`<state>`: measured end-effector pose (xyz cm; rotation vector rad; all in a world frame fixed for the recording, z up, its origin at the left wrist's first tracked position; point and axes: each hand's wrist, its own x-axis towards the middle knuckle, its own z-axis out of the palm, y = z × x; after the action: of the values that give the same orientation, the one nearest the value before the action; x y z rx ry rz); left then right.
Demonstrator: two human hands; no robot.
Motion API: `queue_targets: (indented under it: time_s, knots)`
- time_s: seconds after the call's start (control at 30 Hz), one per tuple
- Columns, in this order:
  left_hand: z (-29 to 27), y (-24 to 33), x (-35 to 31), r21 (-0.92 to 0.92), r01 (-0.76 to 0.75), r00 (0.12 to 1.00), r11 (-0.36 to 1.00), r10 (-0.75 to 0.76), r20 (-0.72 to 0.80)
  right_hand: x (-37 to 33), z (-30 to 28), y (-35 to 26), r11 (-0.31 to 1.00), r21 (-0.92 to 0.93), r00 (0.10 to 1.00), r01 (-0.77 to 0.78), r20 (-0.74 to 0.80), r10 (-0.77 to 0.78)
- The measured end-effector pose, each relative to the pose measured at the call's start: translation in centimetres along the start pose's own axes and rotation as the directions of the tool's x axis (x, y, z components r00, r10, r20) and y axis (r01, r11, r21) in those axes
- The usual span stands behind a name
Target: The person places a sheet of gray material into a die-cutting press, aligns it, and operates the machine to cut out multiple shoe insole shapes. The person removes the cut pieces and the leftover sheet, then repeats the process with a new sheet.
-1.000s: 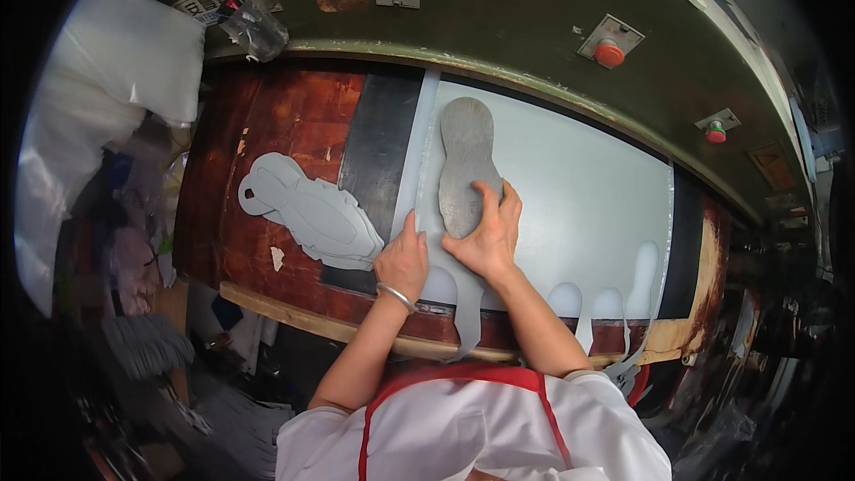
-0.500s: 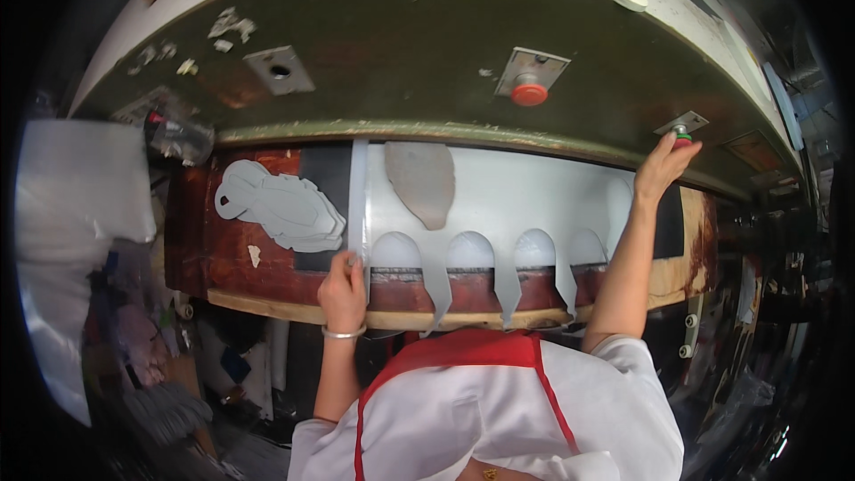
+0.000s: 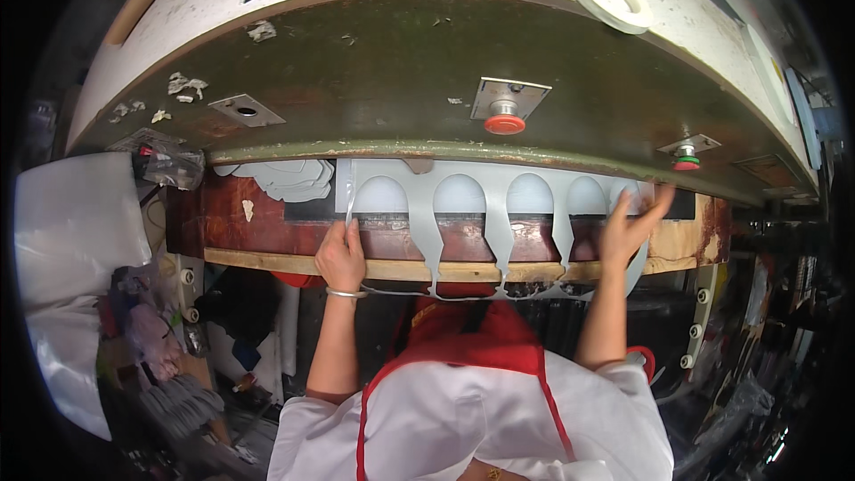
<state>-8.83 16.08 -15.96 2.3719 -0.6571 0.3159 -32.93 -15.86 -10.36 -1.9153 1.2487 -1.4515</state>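
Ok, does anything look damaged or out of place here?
Yes, mildly: the leftmost plate on the green panel has a bare hole, while the other two carry buttons. Whitish scraps also dot that panel, perhaps torn residue.

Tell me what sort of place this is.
Probably a factory workshop where sheet material is cut. A wide green machine with a red push button spans the table, a gray sheet with rounded cut-outs hangs past the table's front edge, and flat gray pieces lie stacked at the left.

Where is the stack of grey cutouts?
In the head view, the stack lies left of the grey sheet, partly hidden behind the green beam.
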Motion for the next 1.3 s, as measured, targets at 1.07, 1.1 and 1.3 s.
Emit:
queue_targets:
  time_s: [1.07,1.1,1.3]
  knots:
    - [-6.3,-5.2,-19.2,0.027,-0.088,0.975,0.996,0.081,0.209,-21.0,4.3,-11.5,0.934,0.307,0.643,0.18,0.682,-0.348]
    - [-6.4,-5.3,-19.6,0.031,-0.087,0.974,0.996,0.078,0.213,-19.7,3.3,-11.5,0.926,0.355,0.646,0.129,0.678,-0.35]
    - [-6.3,-5.2,-19.5,0.009,-0.11,0.975,0.994,0.106,0.193,-15.8,-1.8,-8.9,0.954,0.297,0.613,-0.05,0.763,-0.205]
